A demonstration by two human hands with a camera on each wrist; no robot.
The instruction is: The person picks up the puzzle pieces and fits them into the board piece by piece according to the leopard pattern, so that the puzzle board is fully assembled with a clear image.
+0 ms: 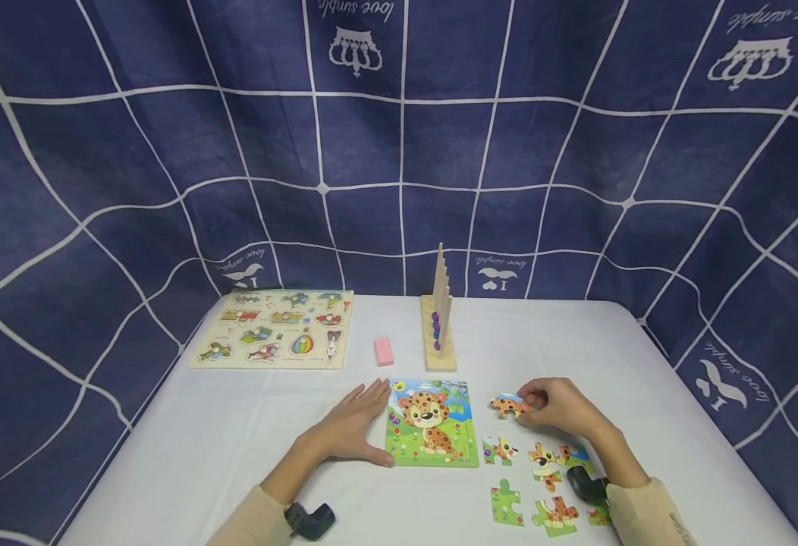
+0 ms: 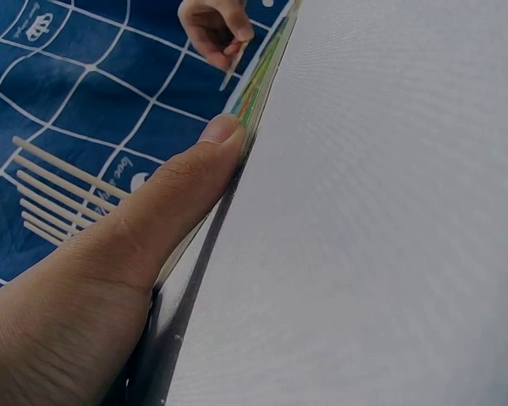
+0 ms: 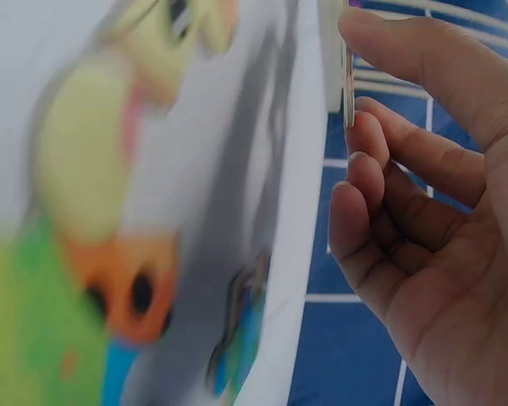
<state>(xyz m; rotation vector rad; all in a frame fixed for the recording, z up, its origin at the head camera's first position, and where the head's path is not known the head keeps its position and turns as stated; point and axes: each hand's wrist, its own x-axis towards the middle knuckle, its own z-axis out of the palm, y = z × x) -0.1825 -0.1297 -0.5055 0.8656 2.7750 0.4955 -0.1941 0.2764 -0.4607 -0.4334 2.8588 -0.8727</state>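
Observation:
A square picture board (image 1: 431, 425) showing a spotted leopard cub lies on the white table. My left hand (image 1: 353, 425) rests along its left side, fingers spread and straight, thumb at the lower left corner. In the left wrist view the thumb (image 2: 186, 190) lies against the board's edge. My right hand (image 1: 559, 406) pinches a spotted jigsaw piece (image 1: 508, 406) between thumb and fingers, right of the board. The right wrist view shows that piece (image 3: 349, 89) edge-on. Loose jigsaw pieces (image 1: 507, 503) lie below the right hand, some partly hidden by the wrist camera.
A wooden vehicle puzzle board (image 1: 272, 330) lies at the back left. Near the middle are a pink block (image 1: 383, 352) and a wooden stand with upright rods (image 1: 441, 326) and purple and blue beads. Blue checked cloth (image 1: 399, 144) hangs behind the table.

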